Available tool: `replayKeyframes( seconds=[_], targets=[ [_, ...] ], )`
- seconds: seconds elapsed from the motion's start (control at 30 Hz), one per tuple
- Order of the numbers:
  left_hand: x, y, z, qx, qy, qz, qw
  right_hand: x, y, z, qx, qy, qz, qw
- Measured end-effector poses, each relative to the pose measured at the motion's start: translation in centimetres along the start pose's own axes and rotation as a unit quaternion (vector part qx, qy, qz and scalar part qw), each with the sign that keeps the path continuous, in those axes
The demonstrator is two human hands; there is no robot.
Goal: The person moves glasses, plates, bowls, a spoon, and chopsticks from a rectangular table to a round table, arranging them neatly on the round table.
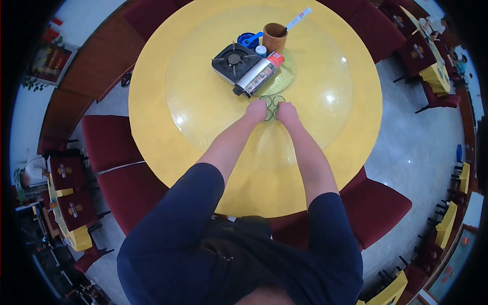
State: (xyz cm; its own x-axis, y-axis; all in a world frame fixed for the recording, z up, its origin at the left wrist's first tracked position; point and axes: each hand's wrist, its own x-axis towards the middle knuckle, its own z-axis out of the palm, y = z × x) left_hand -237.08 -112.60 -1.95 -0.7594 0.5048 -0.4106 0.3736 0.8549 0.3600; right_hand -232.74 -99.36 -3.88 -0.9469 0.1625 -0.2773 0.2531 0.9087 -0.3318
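Several small round glass cups with green rims [266, 100] stand in a tight cluster on the glass turntable [203, 122] of the round table. My left hand [256, 109] is closed at the left side of the cluster, its fingers against the cups. From the right, my right hand [286, 113] is closed on the cups in the same way. Both forearms reach forward over the table, and the fingertips are partly hidden. Just beyond the hands sits a portable gas stove [235, 60] with a canister compartment along its near right side.
Behind the stove stand a brown cylindrical holder [275, 36] with a white paper-wrapped stick, a blue dish with a blue spoon [250, 39], and a small white-capped jar [261, 51]. A green round plate [285, 76] lies beside the stove. Dark red chairs [109, 142] surround the yellow-covered table [147, 91].
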Motion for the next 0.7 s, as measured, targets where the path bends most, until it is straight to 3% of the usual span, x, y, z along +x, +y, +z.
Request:
replayKeyframes(
  seconds=[0.13, 0.27, 0.4, 0.43, 0.47, 0.5, 0.57, 0.7],
  targets=[
    [-1.4, -1.1, 2.1, 0.034, 0.051, 0.051, 0.997, -3.0, 0.6, 2.0, -0.028, 0.025, -0.004, 0.999],
    [-6.8, -2.5, 2.3, -0.009, 0.008, 0.11, 0.994, -9.3, 0.3, 3.1, 0.002, 0.025, 0.03, 0.999],
    [-13.5, -6.8, 3.8, -0.037, -0.031, 0.226, 0.973, -20.4, -2.8, 4.6, 0.101, 0.073, 0.116, 0.985],
    [-16.0, -6.6, 2.8, -0.074, -0.115, 0.183, 0.974, -23.9, -3.9, 4.9, 0.144, 0.09, 0.153, 0.974],
    [-17.9, -6.8, 2.3, -0.058, -0.161, 0.202, 0.964, -27.5, -5.3, 5.6, 0.159, 0.103, 0.184, 0.965],
    [-19.4, -7.6, 3.1, -0.054, -0.155, 0.242, 0.956, -30.8, -6.6, 6.1, 0.171, 0.119, 0.215, 0.954],
    [-23.2, -6.4, 2.5, -0.087, -0.247, 0.207, 0.943, -37.4, -9.3, 7.4, 0.22, 0.153, 0.273, 0.924],
    [-29.1, -1.6, 4.7, -0.004, -0.371, 0.31, 0.876, -48.0, -14.0, 11.7, 0.282, 0.201, 0.366, 0.864]
  ],
)
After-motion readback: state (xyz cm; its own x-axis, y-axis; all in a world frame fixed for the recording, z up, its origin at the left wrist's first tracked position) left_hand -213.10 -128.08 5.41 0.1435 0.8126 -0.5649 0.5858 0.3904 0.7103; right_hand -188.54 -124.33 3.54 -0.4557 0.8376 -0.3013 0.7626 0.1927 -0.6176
